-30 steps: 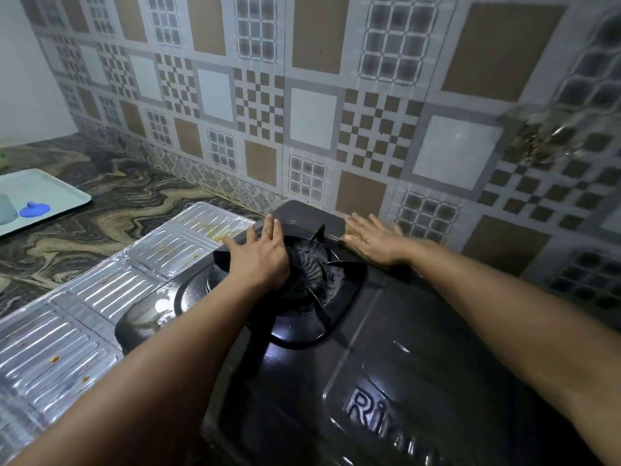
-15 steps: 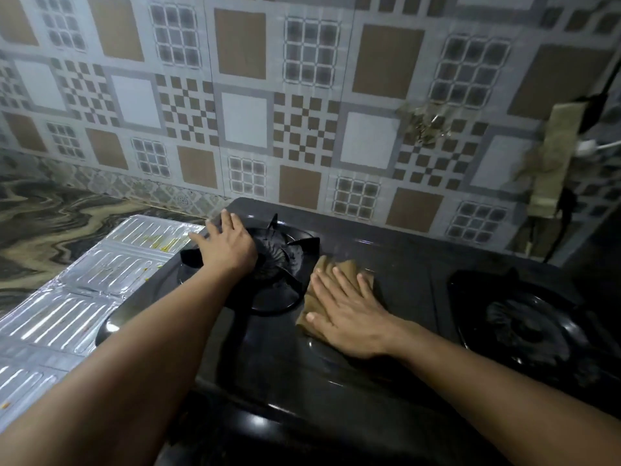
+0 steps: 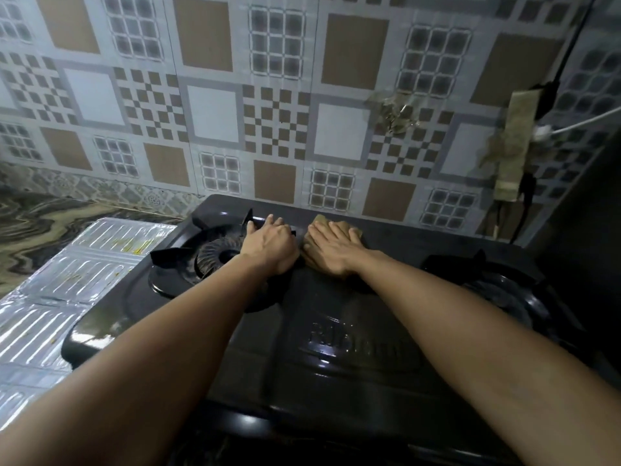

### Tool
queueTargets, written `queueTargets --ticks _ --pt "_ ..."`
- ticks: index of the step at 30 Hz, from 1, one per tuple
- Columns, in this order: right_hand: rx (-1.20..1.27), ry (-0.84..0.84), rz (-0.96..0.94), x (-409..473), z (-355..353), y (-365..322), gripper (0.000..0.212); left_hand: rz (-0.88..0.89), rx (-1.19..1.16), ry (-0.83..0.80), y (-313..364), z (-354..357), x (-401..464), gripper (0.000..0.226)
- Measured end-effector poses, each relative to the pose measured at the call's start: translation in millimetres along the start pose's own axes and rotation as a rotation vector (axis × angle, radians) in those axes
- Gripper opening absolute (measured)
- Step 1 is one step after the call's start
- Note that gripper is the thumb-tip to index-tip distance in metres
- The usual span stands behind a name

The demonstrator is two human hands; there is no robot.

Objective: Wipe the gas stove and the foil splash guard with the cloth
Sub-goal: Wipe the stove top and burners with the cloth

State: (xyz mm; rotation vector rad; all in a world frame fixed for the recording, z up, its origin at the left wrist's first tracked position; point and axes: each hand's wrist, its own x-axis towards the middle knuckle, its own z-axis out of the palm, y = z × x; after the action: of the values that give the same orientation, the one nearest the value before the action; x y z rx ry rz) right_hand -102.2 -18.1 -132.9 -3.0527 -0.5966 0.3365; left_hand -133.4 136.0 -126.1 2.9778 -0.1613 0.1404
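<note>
The black gas stove [image 3: 353, 331] fills the middle of the head view. My right hand [image 3: 332, 248] lies flat, fingers straight, pressing a brown cloth [image 3: 321, 223] onto the stove top near its back edge, between the two burners. Right beside it, my left hand [image 3: 270, 243] grips the far right part of the left burner's pan support [image 3: 168, 255], fingers curled over it. The foil splash guard [image 3: 84, 280] lies flat on the counter left of the stove, with yellowish stains on its far panels.
The right burner [image 3: 497, 294] sits at the stove's right end. A patterned tiled wall [image 3: 215, 112] rises just behind the stove, with a taped strip and cables [image 3: 514, 146] at the right. Marbled countertop [image 3: 43, 220] extends to the left.
My right hand slid the cloth away from me toward the stove's back edge. My left hand shifted to the right side of the pan support and its fingers curled.
</note>
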Motion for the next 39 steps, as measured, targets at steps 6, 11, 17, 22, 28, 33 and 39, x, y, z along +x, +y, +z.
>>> queueTargets --ticks 6,11,17,22,28,33,39 --pt "0.064 0.002 0.048 40 -13 25 0.065 -0.045 -0.058 0.045 9 8 11 0.043" --pt "0.018 0.023 -0.037 38 -10 25 0.064 -0.101 -0.181 0.173 7 11 10 0.037" --pt "-0.022 0.055 -0.302 -20 16 -1 0.068 -0.152 -0.292 0.25 10 9 5 0.043" --pt "-0.006 0.089 -0.302 -72 27 -30 0.075 -0.156 -0.223 0.338 5 -4 -15 0.054" --pt "-0.024 0.073 -0.251 -113 37 -63 0.076 -0.166 -0.128 0.384 -50 -44 -55 0.045" --pt "0.013 0.043 -0.157 -146 47 -95 0.074 -0.373 -0.141 0.37 -118 -64 -114 0.038" --pt "-0.085 0.153 -0.303 -170 68 -172 0.082 -0.627 -0.441 0.067 -168 -64 -191 0.037"
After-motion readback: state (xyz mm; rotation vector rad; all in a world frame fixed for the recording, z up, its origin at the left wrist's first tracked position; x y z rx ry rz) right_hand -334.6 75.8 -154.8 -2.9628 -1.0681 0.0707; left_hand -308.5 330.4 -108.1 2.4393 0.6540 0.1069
